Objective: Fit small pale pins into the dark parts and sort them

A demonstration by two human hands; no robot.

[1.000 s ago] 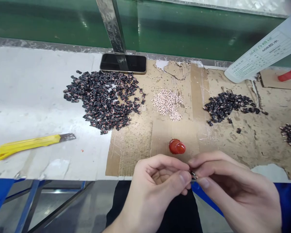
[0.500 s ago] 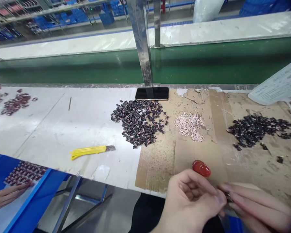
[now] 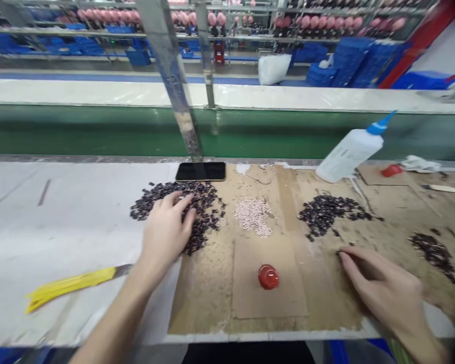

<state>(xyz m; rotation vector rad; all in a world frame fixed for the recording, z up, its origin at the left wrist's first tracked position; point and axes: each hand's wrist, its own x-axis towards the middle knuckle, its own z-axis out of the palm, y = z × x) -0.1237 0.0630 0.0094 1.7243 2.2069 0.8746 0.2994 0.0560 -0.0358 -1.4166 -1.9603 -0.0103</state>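
My left hand (image 3: 170,222) reaches over a pile of small dark pieces (image 3: 202,237). Its fingers are apart and curve down toward the pieces; whether the fingertips touch any is hard to see. Over the cardboard on the right, my right hand (image 3: 387,290) pinches a tiny dark piece (image 3: 338,252) between thumb and forefinger. Just beyond it lies a second pile of dark pieces (image 3: 322,215). Between my hands, a small glossy red round cap (image 3: 268,276) rests on a cardboard square (image 3: 250,303). A cluster of tiny pale pink bits (image 3: 253,215) lies behind the cap.
A yellow utility knife (image 3: 76,285) lies at left with its blade out. A phone (image 3: 200,171) lies by a metal post (image 3: 174,76). A white bottle with blue nozzle (image 3: 349,154) leans at back right. More dark pieces (image 3: 434,253) lie far right.
My hands were together at the lower right and have separated. The left has moved to the dark pile, the right over the cardboard. The view has swung right.
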